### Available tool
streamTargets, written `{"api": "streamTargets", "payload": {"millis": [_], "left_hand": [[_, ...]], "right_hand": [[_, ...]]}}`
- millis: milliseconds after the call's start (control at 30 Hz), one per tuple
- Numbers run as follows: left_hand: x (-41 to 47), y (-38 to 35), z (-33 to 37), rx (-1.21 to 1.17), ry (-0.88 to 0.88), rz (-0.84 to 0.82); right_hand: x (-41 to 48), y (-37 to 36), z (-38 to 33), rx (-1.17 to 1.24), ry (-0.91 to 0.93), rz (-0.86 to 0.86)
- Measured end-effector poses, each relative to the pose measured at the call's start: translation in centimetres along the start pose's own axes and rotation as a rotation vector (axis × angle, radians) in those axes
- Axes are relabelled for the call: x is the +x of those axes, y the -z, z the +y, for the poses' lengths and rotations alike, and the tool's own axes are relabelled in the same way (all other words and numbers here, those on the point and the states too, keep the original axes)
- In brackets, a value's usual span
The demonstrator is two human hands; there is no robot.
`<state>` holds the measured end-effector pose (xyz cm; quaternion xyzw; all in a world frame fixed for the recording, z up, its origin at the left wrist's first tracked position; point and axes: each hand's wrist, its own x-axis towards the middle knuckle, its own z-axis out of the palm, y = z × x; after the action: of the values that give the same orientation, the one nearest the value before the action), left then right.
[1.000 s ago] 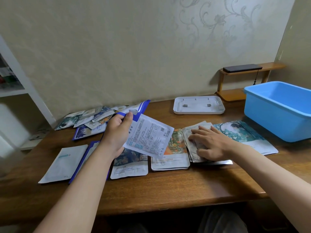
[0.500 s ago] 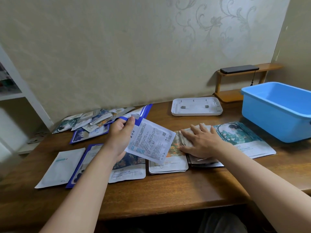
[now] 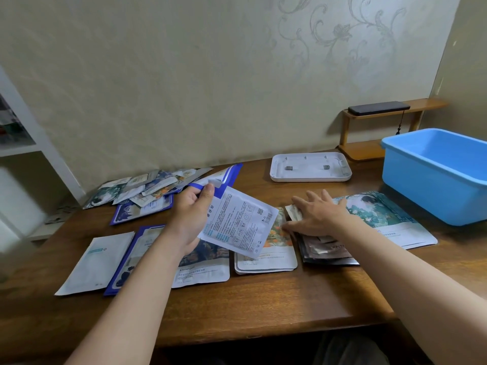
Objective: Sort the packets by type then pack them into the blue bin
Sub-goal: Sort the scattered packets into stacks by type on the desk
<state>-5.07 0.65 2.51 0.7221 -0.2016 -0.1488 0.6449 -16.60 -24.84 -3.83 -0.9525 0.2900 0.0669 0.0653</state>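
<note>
Thumb and fingers of the left hand pinch one white packet; the right hand presses one brown stack, fingers straight, one blue bin beyond them.

Counter, contents. Back left: loose heap of packets. Front row, left to right: first packet; second packet, touching it; third packet; short stack; mixed stack; large packet. Above the third packet and short stack: held packet, gripped in the left hand. On the mixed stack: right hand, fingers flat. Back centre: tray. Far right: bin, just beside the large packet. Behind the bin: small shelf, bearing a flat device.
</note>
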Motion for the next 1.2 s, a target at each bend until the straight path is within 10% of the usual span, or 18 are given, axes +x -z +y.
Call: {"api": "streamTargets", "payload": {"millis": [467, 1200], "left_hand": [[0.1, 0.5, -0.2, 0.023, 0.004, -0.001], [-0.5, 1.1, 0.1, 0.011, 0.014, -0.007]], "right_hand": [[0.8, -0.4, -1.1, 0.01, -0.106, 0.251], [1.0, 0.5, -1.8, 0.058, -0.204, -0.005]]}}
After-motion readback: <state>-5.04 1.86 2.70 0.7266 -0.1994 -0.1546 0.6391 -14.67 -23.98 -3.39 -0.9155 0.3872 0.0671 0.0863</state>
